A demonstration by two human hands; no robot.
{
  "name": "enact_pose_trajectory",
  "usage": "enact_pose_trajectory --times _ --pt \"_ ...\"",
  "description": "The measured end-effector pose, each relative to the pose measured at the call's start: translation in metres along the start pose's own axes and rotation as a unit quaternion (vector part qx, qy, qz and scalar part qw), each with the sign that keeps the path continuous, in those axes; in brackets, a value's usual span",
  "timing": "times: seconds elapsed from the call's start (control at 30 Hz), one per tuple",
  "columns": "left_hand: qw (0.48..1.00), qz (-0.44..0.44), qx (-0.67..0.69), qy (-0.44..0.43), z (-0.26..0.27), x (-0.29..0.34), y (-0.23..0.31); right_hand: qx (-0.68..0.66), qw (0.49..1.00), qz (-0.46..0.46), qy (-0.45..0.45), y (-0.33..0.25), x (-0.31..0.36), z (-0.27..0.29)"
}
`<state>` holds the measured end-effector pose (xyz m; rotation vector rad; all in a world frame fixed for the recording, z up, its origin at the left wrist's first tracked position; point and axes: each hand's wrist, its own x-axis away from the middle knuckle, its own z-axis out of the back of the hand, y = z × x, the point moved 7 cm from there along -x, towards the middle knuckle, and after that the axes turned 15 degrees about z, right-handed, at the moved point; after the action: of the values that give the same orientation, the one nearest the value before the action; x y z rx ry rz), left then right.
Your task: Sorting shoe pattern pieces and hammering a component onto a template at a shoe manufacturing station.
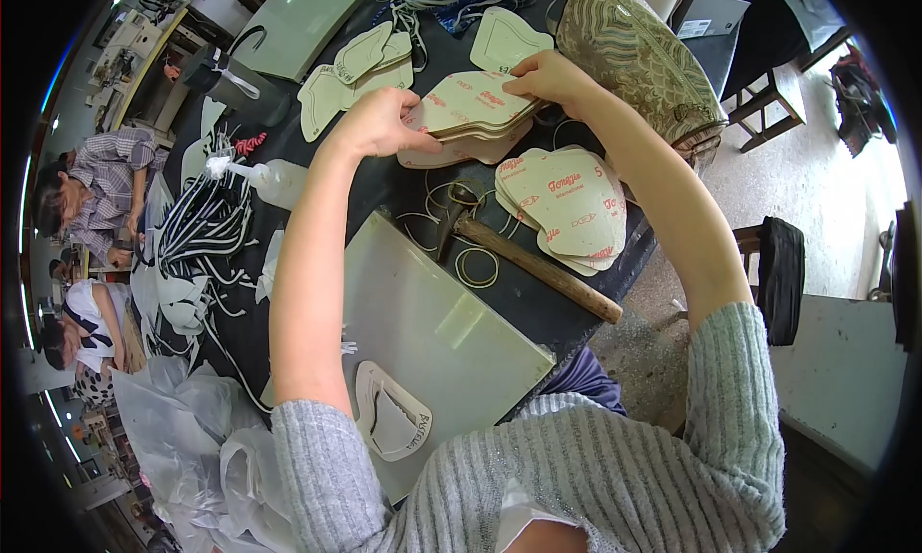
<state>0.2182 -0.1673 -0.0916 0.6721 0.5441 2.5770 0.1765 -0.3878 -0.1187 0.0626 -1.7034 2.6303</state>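
Note:
My left hand point(376, 122) and my right hand point(557, 77) grip a stack of cream shaped board pieces point(466, 101) with red print, one at each end. The layers show along its near edge. More pieces of the same kind lie beneath it on the black table. A second pile of printed board pieces point(567, 202) sits to the right, near my right forearm. A hammer point(538, 265) with a wooden handle lies closer to me. Several rubber bands point(477, 268) are scattered round its head.
Plain cream templates point(360, 58) lie at the far left, another point(509, 39) beyond my hands. A patterned bag point(639, 63) stands far right. A pale board point(432, 303) lies nearest me. Left are a white bottle point(281, 183), striped cords point(206, 221) and a dark flask point(235, 87). Two people sit beyond.

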Motion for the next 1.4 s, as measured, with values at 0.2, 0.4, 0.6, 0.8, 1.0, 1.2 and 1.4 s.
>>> enact_pose_trajectory --times 0.2,0.4,0.6,0.8,1.0,1.2,1.4 --pt "0.997 -0.011 0.072 0.003 0.009 0.003 0.009 0.016 0.999 -0.02 0.046 0.006 -0.018 0.012" --pt "0.998 -0.007 0.057 0.001 0.004 -0.001 0.004 0.022 0.998 0.0 0.065 -0.003 -0.029 0.013" --pt "0.991 0.023 0.131 -0.011 -0.001 0.006 0.006 0.039 0.997 -0.006 0.071 -0.008 -0.028 0.021" --pt "0.963 0.085 0.254 -0.015 -0.002 0.006 0.001 0.024 0.997 -0.003 0.071 -0.004 -0.026 0.021" --pt "0.97 0.048 0.24 0.013 0.001 0.008 0.005 0.031 0.996 -0.019 0.076 -0.005 -0.021 0.018" --pt "0.97 0.06 0.236 0.01 0.006 0.008 0.005 0.165 0.985 -0.002 0.044 -0.014 -0.028 0.02" --pt "0.971 0.04 0.232 -0.04 0.005 0.01 0.011 0.157 0.987 -0.023 0.031 -0.023 -0.021 0.021"
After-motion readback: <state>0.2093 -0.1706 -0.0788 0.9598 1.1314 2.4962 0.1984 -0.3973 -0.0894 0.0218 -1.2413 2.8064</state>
